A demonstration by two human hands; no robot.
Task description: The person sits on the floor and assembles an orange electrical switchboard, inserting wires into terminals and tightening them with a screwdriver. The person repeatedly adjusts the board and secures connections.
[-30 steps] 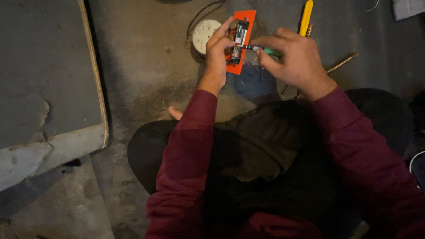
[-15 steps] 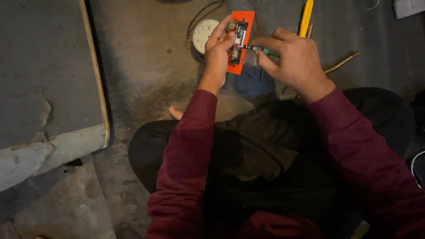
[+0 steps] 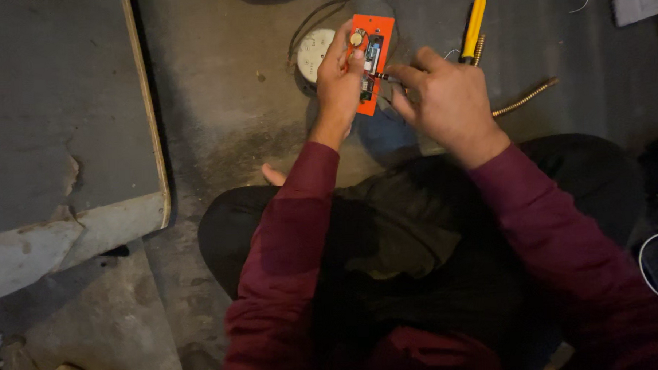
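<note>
— Orange plastic stands out first: what is the person holding?

— An orange board point(image 3: 373, 59), a narrow rectangle carrying small electronic parts, held above the concrete floor point(image 3: 232, 130). The left hand point(image 3: 338, 82) has it from its left edge, fingers closed around that edge with the thumb lying over the face near the top.

— And the other hand?

— The right hand point(image 3: 446, 101) sits just to the right of the board, fingers pinched together on a thin dark tool point(image 3: 381, 77). The tool's tip touches the board's middle.

— How do the two lie relative to each other?

— The board's long axis runs nearly upright in the frame, tilted slightly to the right at its top. The tool comes in from the right, almost square across that axis. Both hands are at the board; the left carries it, the right only reaches it through the tool.

— What else is about?

— A round white dial point(image 3: 314, 53) lies on the floor behind the left hand. A yellow-handled screwdriver point(image 3: 474, 28) and a ribbed metal tube point(image 3: 526, 97) lie beyond the right hand, well apart from the board.
</note>
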